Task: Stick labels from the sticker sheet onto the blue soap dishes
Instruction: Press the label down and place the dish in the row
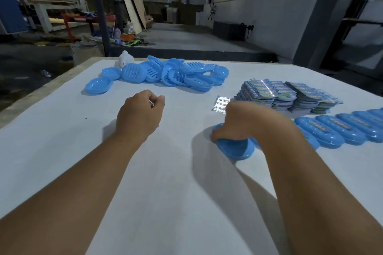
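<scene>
Two bare forearms, no sleeves in view, hands [139, 114] ungloved, no watch or bracelets

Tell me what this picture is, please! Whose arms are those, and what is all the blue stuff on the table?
There is no machine here. The arms belong to a person who wears a camera on the head, so you see what they see, looking down at a white table.

The right hand holds a blue soap dish down on the table. The left hand is curled, with something small and pale pinched at its fingertips, too small to name.

At the far side lies a pile of plain blue soap dishes. On the right are stacks of colourful sticker sheets, and below them a row of dishes with labels already on. So the person is sticking labels on, one dish at a time.
</scene>
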The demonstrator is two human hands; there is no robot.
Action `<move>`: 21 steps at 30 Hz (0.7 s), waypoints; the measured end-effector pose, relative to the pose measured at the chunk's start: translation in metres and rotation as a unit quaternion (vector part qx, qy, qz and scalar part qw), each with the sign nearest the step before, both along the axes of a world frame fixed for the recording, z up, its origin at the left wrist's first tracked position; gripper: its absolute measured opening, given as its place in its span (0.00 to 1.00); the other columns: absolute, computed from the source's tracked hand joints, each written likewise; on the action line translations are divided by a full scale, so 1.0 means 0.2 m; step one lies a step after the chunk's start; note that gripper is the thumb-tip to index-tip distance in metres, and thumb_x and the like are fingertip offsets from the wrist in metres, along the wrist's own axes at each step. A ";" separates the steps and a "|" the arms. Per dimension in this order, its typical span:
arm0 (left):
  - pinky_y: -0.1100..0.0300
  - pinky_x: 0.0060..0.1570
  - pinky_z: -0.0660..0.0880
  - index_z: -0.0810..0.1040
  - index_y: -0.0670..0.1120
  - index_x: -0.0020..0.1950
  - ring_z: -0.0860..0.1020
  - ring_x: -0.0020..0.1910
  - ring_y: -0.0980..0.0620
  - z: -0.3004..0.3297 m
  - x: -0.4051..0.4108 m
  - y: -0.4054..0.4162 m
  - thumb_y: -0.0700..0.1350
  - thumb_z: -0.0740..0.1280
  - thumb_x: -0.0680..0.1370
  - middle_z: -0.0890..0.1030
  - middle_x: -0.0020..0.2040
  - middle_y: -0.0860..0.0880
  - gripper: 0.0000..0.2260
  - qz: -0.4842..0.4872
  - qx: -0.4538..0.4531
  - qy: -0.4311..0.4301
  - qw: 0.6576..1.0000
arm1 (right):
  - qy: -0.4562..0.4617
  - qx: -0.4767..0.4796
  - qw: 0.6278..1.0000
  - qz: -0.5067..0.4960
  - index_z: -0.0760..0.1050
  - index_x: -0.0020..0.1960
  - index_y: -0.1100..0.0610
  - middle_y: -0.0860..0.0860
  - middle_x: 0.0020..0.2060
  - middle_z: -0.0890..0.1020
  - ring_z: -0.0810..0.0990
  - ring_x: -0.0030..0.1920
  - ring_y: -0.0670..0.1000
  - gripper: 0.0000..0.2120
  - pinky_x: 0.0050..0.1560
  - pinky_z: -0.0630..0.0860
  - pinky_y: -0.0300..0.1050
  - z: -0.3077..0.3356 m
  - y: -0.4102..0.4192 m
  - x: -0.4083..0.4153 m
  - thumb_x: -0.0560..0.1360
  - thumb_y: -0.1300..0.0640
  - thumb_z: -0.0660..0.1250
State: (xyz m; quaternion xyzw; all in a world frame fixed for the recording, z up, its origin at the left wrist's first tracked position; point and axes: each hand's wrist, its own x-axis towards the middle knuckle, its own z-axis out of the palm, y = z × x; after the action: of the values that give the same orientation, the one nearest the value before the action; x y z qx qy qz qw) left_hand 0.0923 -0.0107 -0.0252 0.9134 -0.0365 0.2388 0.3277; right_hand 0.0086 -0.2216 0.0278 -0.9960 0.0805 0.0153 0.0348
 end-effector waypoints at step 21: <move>0.47 0.56 0.69 0.79 0.46 0.62 0.73 0.60 0.41 0.06 0.24 0.42 0.45 0.60 0.81 0.79 0.61 0.45 0.13 0.152 0.180 -0.068 0.969 | -0.035 0.077 0.996 0.024 0.75 0.69 0.48 0.49 0.56 0.77 0.76 0.54 0.52 0.25 0.50 0.70 0.41 -0.04 0.01 0.06 0.74 0.61 0.66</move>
State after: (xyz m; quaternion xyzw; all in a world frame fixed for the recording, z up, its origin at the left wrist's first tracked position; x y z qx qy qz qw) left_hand 0.1408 0.0730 -0.0129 0.9339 0.0385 0.3366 0.1144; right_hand 0.0204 -0.2200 0.0195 -0.9920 0.0535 -0.0122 0.1137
